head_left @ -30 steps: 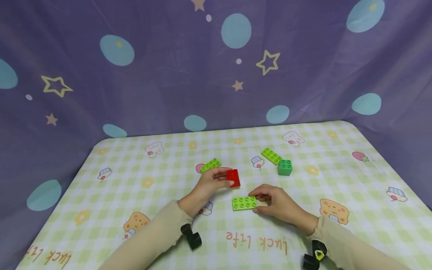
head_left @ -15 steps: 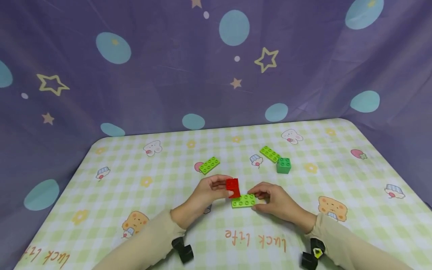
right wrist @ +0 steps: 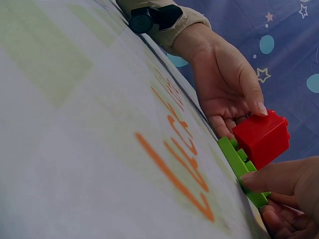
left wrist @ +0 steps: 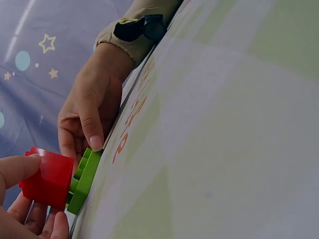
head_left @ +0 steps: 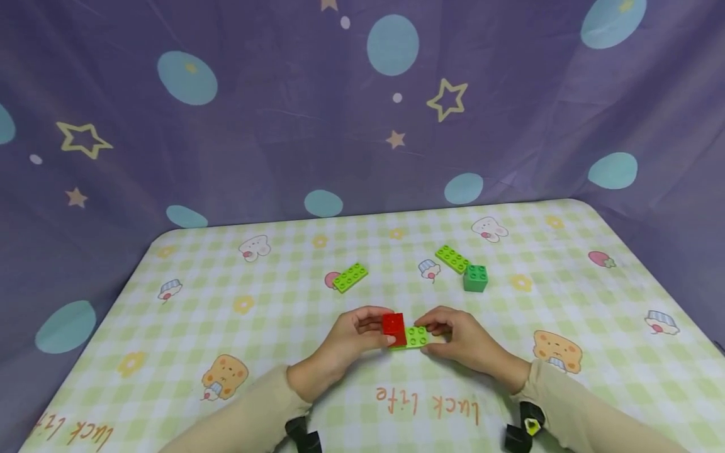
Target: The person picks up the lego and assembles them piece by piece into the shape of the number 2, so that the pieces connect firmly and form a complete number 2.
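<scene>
My left hand (head_left: 341, 343) pinches a red toy building brick (head_left: 393, 329) between thumb and fingers, over the left end of a flat light green brick (head_left: 417, 337). In the right wrist view the red brick (right wrist: 261, 140) sits against the studs of the green one (right wrist: 234, 155), a little tilted; whether it is pressed fully on I cannot tell. Thumb and fingers of my right hand (head_left: 470, 343) hold the green brick's right end, flat on the table. Several studs at that end show uncovered between the hands.
Behind the hands lies another flat light green brick (head_left: 350, 277). Further right, a third flat light green brick (head_left: 452, 258) touches a darker green square brick (head_left: 475, 278). A checked cloth (head_left: 283, 270) covers the table, and a purple curtain (head_left: 272, 145) hangs behind it.
My left hand has brought the red brick toward me, from behind the flat green brick onto its left end. The right hand has kept its hold in nearly the same place.
</scene>
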`<state>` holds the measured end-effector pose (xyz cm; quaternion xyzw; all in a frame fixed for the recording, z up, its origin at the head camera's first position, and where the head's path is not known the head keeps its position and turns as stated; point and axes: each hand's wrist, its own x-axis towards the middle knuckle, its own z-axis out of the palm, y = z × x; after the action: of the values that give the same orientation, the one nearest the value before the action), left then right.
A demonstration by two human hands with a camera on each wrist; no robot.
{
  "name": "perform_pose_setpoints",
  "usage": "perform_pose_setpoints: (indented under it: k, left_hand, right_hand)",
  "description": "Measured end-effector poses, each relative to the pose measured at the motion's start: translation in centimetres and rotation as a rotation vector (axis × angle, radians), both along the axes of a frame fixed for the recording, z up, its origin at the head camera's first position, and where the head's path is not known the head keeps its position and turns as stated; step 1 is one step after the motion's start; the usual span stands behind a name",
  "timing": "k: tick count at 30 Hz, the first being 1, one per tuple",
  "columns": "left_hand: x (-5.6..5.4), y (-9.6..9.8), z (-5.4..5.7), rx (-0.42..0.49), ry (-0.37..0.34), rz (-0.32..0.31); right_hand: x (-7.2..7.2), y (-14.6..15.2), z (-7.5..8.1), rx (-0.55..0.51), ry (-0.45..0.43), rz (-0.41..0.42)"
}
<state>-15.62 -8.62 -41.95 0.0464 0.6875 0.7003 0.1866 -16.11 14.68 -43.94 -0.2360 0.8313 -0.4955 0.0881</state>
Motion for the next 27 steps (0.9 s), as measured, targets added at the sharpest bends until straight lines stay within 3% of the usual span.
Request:
perform_pose_setpoints:
  k: [27]
  left_hand:
    - [0.05, 0.00, -0.89, 0.003, 0.074, -0.018]
  right_hand:
    - [0.07, 0.01, -0.02, -0.013, -0.005, 0.000]
